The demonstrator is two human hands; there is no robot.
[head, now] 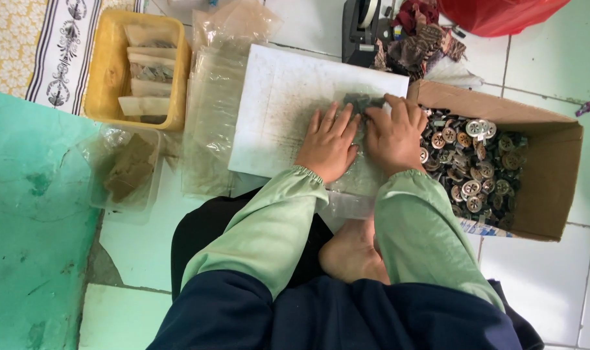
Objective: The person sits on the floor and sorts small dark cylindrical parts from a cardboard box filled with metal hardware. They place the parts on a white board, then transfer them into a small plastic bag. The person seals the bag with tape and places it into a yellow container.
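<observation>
Head view: both hands' grip open, palms flat on clear bag (360,175); left hand (327,144), right hand (392,135).

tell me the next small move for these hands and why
Probably slide the dark buttons deeper into the clear bag. Both the left hand and right hand lie flat on it over the white board, fingertips at the small pile near its far end, with the box of loose buttons just right.
</observation>
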